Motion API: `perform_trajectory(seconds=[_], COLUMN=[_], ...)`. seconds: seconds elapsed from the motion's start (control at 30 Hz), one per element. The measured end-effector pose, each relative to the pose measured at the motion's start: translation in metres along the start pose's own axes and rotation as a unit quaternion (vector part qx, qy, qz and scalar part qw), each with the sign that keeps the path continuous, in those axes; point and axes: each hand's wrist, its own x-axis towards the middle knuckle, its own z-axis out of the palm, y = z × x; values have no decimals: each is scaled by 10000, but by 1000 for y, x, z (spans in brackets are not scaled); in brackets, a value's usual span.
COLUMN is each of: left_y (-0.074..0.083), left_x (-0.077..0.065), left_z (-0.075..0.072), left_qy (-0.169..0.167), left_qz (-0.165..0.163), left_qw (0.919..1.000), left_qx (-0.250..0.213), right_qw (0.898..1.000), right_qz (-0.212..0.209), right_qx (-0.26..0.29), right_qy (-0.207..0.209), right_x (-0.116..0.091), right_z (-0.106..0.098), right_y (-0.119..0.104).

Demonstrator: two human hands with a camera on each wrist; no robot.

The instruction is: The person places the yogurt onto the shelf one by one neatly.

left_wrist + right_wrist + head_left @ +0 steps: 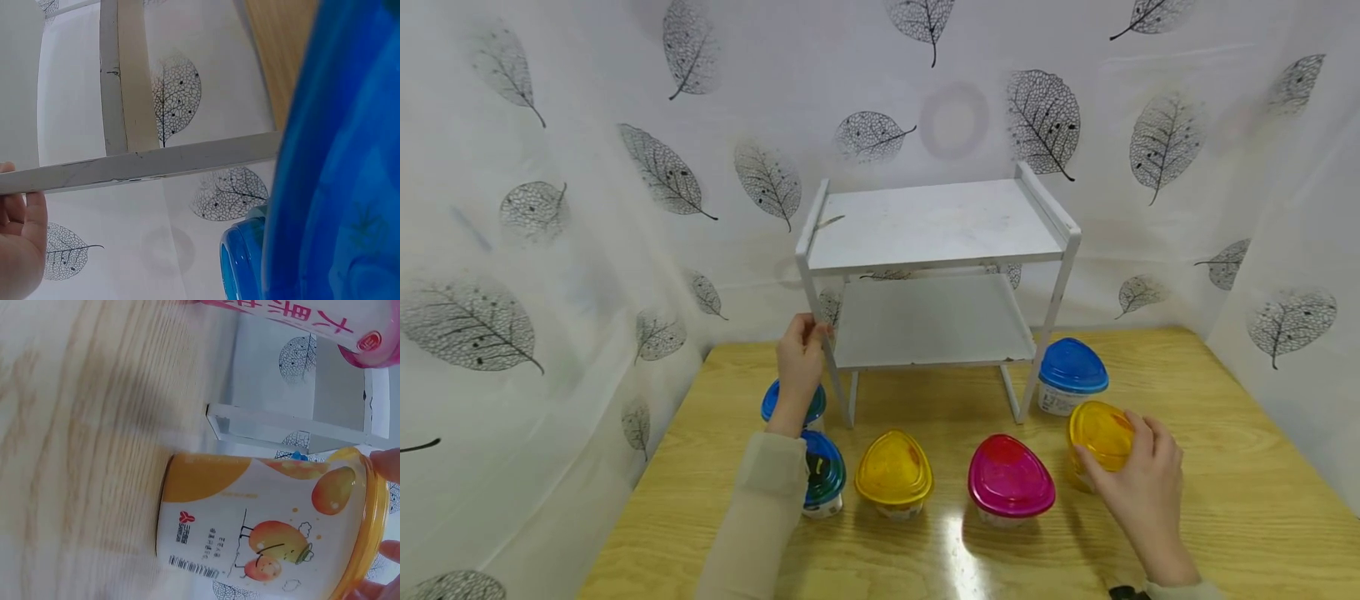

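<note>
Tub (262, 515) in right grip (1142, 479): logo (186, 517), barcode (194, 566)

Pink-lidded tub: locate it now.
In the head view, the pink-lidded tub stands on the table right of centre, between the two yellow-lidded tubs.

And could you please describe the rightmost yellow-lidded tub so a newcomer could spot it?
Find the white two-tier shelf on the wooden table. Right of its legs, in front of a blue-lidded tub, is the yellow-lidded tub. Unlike the yellow tub farther left, it is held by the right hand.
</note>
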Motion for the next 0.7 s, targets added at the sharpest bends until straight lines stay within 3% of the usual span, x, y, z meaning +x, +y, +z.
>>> perform_trajectory(seconds=[0.23, 0.53, 0.7], left_y=[7, 2, 2], left_x=[-2, -2, -2], left_z=[-1, -1, -2], left_qy=[-7, -4, -9], left_qz=[-23, 31, 153], left_qw=[10000, 10000, 9999], left_qx=[-15, -39, 44], right_qw=[9975, 9901, 9893], right_qz=[133, -427, -50], right_qx=[392, 901, 1009], right_qy=[-565, -989, -1052], right_x=[3, 7, 4], right_z=[-5, -5, -4], right_y=[1, 9, 8])
